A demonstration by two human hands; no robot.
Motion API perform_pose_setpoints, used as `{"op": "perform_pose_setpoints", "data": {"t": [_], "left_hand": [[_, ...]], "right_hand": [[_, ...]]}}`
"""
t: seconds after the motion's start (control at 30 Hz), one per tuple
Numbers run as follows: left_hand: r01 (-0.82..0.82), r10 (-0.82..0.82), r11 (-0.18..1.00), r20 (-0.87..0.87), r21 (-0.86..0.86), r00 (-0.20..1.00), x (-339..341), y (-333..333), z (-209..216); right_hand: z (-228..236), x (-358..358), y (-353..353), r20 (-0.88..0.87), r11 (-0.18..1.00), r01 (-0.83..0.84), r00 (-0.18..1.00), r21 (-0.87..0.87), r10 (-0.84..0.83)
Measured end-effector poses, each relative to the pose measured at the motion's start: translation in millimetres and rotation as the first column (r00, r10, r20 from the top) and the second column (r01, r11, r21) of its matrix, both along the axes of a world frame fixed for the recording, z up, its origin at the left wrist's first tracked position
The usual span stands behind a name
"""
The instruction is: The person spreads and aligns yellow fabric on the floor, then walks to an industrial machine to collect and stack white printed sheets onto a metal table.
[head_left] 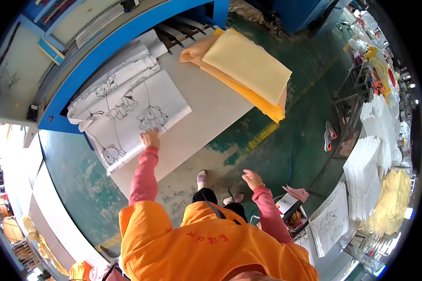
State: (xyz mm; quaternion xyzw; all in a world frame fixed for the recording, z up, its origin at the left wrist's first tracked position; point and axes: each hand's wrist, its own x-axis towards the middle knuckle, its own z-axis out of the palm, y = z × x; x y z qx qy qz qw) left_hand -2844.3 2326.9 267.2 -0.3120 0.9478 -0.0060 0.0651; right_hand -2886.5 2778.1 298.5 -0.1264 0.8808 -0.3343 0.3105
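Closest to my camera is the wearer's orange smock (197, 255), below both hands. Beyond the left hand I see a blue-framed machine (98, 58), then the pale bench (197, 96) under that hand. On it lies the white flower-printed fabric (126, 105), spreading ahead and leftward of the left hand, rumpled toward the machine. Folded yellow cloth (246, 65) lies beyond and to the right.

The left hand (150, 138) touches the fabric's near edge; I can't tell whether its fingers pinch or merely press. The right hand (252, 179) hangs off the bench, loosely curled, nothing visible in it; whether its fingertips meet, I can't tell. I judge the step to be straightening that edge; the next move calls for drawing it flat without dragging the rumpled layers.
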Motion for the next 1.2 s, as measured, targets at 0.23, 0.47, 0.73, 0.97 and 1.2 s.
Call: {"op": "perform_pose_setpoints", "data": {"t": [0.23,0.47,0.73,0.97,1.2], "left_hand": [[0.311,-0.271,0.947,-0.312,0.084,0.911,66,135,-13],[0.267,-0.137,0.911,-0.379,0.314,0.915,165,138,-2],[0.249,-0.228,0.920,-0.101,0.304,0.968,186,89,58],[0.707,-0.307,0.566,-0.688,0.424,0.658,-39,314,169],[0.979,-0.295,-0.196,-0.950,-0.047,-0.104,-97,614,243]], "right_hand": [[3,30,-158,0.693,0.763,0.641,0.587,-0.083,-0.418],[-22,53,-145,0.820,0.484,0.864,0.172,0.141,-0.546],[37,41,18,0.769,0.237,0.962,0.252,-0.134,-0.587],[179,27,254,0.557,-0.404,0.497,0.205,-0.768,-0.805],[270,156,523,0.195,-0.220,0.075,-0.255,-0.973,-0.947]]}}
